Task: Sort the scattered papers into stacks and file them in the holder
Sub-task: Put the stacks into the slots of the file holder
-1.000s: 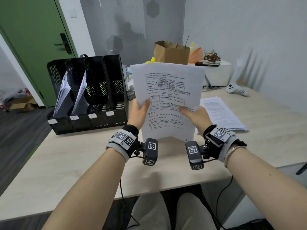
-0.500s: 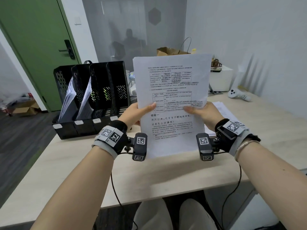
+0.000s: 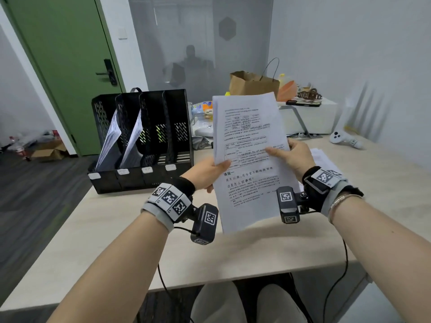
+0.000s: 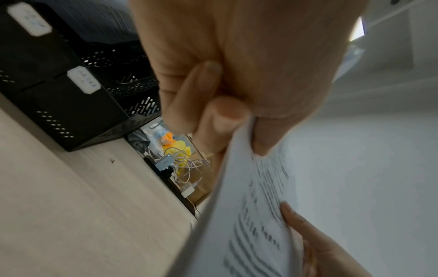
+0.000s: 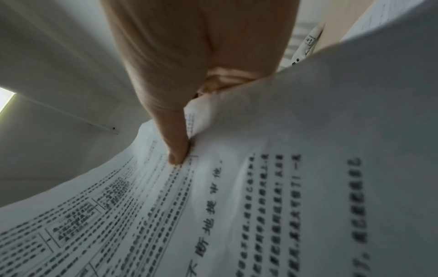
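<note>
I hold a thin stack of printed papers point(image 3: 251, 159) upright above the desk, tilted a little to the left. My left hand point(image 3: 210, 171) pinches its left edge, thumb on the front; the left wrist view shows the stack of papers point(image 4: 249, 215) edge-on under my left hand point(image 4: 237, 116). My right hand point(image 3: 289, 155) grips the right edge, thumb across the text, and in the right wrist view the thumb of my right hand point(image 5: 177, 146) presses on the papers point(image 5: 260, 206). The black mesh file holder point(image 3: 144, 141) stands at the left, with papers in its two left slots point(image 3: 112, 141).
More sheets point(image 3: 324, 159) lie on the desk behind my right hand. A white controller point(image 3: 345, 139) sits at the far right. A brown paper bag point(image 3: 251, 85), a white box and clutter line the back. The light wooden desk point(image 3: 116, 229) has bare surface in front of the holder.
The papers rose off the desk and then tilted and shifted slightly toward the left, both hands keeping hold. The head view tipped upward.
</note>
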A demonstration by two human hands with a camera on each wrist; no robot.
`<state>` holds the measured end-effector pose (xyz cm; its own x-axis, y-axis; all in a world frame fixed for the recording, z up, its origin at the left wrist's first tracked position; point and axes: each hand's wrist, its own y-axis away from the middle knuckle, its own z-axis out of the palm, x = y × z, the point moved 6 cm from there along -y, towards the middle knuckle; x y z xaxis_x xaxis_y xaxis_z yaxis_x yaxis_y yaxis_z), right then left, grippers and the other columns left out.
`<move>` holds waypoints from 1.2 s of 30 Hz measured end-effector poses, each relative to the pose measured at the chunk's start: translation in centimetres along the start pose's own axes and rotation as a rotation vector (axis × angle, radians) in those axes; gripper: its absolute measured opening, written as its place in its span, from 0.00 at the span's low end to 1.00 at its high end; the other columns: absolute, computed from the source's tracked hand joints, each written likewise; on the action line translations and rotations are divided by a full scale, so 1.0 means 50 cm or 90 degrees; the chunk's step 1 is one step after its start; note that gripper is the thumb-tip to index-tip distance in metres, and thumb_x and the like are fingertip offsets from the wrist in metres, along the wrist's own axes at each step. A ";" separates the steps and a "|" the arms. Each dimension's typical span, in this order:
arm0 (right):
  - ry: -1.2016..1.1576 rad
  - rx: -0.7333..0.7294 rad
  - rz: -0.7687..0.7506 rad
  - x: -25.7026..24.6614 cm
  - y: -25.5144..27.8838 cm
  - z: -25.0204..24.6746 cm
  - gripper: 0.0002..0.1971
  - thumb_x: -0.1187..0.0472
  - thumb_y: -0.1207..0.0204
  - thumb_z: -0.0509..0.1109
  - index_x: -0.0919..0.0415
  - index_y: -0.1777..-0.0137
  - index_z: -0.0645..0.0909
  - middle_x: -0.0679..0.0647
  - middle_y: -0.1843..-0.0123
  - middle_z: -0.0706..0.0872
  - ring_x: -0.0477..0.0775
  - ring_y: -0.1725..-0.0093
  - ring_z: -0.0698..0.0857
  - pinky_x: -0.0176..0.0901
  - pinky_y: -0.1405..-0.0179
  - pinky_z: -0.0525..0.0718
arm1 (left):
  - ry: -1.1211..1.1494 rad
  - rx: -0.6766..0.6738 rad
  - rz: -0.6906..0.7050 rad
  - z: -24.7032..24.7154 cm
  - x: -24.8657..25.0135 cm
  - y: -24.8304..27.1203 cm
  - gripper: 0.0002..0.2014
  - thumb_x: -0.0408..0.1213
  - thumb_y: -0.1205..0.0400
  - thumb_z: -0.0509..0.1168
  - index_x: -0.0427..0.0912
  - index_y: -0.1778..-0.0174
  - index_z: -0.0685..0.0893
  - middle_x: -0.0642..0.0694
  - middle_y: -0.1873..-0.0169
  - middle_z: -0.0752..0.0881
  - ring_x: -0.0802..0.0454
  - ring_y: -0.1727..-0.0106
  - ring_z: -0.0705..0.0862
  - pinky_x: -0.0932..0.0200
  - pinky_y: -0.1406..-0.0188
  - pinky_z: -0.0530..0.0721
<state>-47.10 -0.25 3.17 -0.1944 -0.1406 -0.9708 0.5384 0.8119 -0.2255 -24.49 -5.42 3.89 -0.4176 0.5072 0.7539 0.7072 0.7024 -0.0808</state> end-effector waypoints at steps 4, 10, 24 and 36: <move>0.101 0.053 -0.030 -0.001 -0.007 0.013 0.32 0.60 0.31 0.78 0.62 0.28 0.70 0.57 0.28 0.76 0.53 0.35 0.77 0.45 0.36 0.77 | 0.018 0.074 -0.016 -0.015 -0.015 0.004 0.16 0.46 0.12 0.51 0.47 0.57 0.81 0.53 0.78 0.80 0.55 0.86 0.70 0.65 0.87 0.69; 0.321 -0.188 -0.111 -0.031 0.051 0.139 0.44 0.48 0.35 0.80 0.51 0.21 0.63 0.52 0.19 0.62 0.52 0.19 0.60 0.50 0.21 0.58 | 0.116 0.266 -0.101 -0.071 -0.033 -0.004 0.18 0.43 0.12 0.49 0.35 0.53 0.80 0.40 0.74 0.78 0.49 0.84 0.74 0.59 0.80 0.73; 0.464 -0.356 -0.185 -0.040 0.068 0.419 0.32 0.65 0.22 0.53 0.53 0.17 0.54 0.61 0.25 0.69 0.66 0.27 0.68 0.67 0.28 0.67 | 0.153 0.455 -0.126 -0.192 -0.061 0.048 0.18 0.44 0.11 0.46 0.36 0.45 0.76 0.38 0.66 0.84 0.55 0.85 0.80 0.61 0.85 0.81; 0.345 -0.437 -0.172 -0.071 0.031 0.568 0.28 0.67 0.18 0.53 0.61 0.18 0.56 0.60 0.20 0.65 0.59 0.21 0.64 0.50 0.20 0.60 | 0.052 0.556 -0.143 -0.323 -0.110 0.048 0.12 0.39 0.12 0.45 0.37 0.53 0.71 0.32 0.56 0.83 0.38 0.68 0.88 0.47 0.72 0.88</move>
<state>-22.29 -14.56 3.91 -0.6947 -0.2300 -0.6816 -0.1528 0.9731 -0.1727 -11.28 -14.60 10.06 -0.4277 0.2982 0.8533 -0.0853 0.9265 -0.3666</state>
